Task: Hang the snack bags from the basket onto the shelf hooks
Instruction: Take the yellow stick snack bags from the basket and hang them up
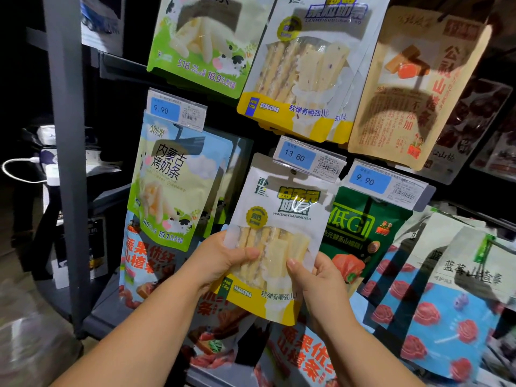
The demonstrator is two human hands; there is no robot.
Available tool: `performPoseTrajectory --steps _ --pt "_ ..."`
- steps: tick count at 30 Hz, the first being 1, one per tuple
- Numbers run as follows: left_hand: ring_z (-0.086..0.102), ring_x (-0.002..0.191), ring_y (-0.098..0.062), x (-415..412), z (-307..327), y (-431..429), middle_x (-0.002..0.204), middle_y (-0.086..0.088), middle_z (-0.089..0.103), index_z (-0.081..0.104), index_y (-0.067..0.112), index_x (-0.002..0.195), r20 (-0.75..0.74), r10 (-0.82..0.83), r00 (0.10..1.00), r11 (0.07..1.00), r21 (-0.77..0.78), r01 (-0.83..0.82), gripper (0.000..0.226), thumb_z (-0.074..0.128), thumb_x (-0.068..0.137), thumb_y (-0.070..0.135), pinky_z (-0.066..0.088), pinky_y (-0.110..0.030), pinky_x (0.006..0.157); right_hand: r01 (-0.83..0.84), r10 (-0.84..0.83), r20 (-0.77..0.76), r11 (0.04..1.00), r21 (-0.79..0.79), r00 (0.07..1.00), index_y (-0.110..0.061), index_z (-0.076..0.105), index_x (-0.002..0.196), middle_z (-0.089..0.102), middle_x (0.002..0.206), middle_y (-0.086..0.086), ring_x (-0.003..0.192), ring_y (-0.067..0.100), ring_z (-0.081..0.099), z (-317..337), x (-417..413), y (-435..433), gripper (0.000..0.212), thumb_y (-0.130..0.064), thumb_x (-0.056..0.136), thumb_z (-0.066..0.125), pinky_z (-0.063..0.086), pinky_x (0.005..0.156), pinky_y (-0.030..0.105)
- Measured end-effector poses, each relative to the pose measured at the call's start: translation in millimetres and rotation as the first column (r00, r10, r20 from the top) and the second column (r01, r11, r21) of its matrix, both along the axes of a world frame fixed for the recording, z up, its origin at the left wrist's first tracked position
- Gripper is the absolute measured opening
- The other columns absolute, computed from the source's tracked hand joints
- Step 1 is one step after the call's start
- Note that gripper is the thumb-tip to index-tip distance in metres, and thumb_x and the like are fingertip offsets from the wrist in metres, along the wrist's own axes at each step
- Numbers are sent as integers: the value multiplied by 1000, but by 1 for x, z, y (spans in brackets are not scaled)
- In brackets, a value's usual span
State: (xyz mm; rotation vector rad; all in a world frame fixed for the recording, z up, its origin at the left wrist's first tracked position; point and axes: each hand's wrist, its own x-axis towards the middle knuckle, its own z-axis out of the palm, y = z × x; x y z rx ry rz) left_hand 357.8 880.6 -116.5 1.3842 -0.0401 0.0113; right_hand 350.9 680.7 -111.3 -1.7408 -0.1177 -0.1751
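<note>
I hold a white and yellow snack bag [282, 219] of pale milk sticks up against the shelf, tilted a little to the right. My left hand [220, 261] grips its lower left edge, thumb across the clear window. My right hand [321, 277] pinches its lower right edge. The bag's top hang hole sits just under the 13.80 price tag [307, 159] at the hook's front end; whether it is on the hook I cannot tell. The basket is out of view.
Hanging bags crowd the shelf: a blue-green milk stick bag [173, 185] at left, a green bag [360, 233] at right, blue bags with red sweets [435, 317] lower right, and red-lettered bags [148, 263] below. A grey upright post [69, 152] stands at left.
</note>
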Motion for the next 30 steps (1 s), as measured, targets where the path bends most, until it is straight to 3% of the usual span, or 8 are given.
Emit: performPoseTrajectory --steps 5,8,12,16,19,24,28,30 --pt "72 89 -21 16 -4 -3 98 -1 75 68 18 107 6 147 989 958 247 -144 44 88 70 31 60 -41 81 73 -73 4 990 -122 997 -24 65 100 73 97 1 86 22 69 7 8 3 12 -17 91 69 56 71 39" --pt "70 90 -19 24 -4 -10 100 0 73 65 19 110 -29 205 978 937 295 -188 50 88 69 36 59 -39 81 97 -103 -22 977 -191 994 -21 64 105 72 101 0 91 21 68 9 18 4 14 -23 92 69 57 82 45" --pt "69 93 -22 32 -6 -18 102 0 72 65 20 111 -24 240 971 908 360 -215 81 80 45 64 57 -46 87 138 -149 -27 960 -245 988 -24 61 96 70 99 2 93 24 67 4 34 2 10 -25 91 70 55 86 51" --pt "66 97 -25 32 -11 -23 105 -4 70 62 15 112 -1 284 959 885 384 -262 60 83 67 49 54 -45 90 185 -195 -8 940 -287 981 -14 67 100 71 95 4 90 27 67 -4 41 0 25 -35 88 71 54 85 51" --pt "64 98 -26 32 -16 -24 105 -4 67 59 13 112 13 323 946 864 404 -300 50 80 78 42 51 -37 84 216 -230 -5 922 -320 973 -2 61 84 65 80 16 75 34 61 -9 41 -4 40 -40 86 72 50 69 41" --pt "54 113 -31 27 -17 -31 124 -10 56 49 10 127 89 493 866 763 434 -479 69 83 75 39 47 -40 89 248 -279 -42 907 -341 959 -16 60 67 62 65 -2 64 14 56 -7 31 -20 30 -33 89 71 38 57 25" --pt "33 134 -38 15 -15 -52 145 -17 35 37 11 139 95 637 765 675 411 -613 85 86 72 29 34 -47 106 274 -298 -15 896 -349 955 -16 56 69 61 71 -1 63 8 52 5 11 -45 33 -36 91 69 36 52 15" --pt "31 133 -40 5 -14 -67 143 -21 34 38 5 134 142 675 724 629 402 -665 81 86 72 25 30 -46 105 309 -331 -7 888 -340 944 -16 56 69 63 73 -1 67 9 56 8 1 -62 33 -38 90 69 41 57 15"
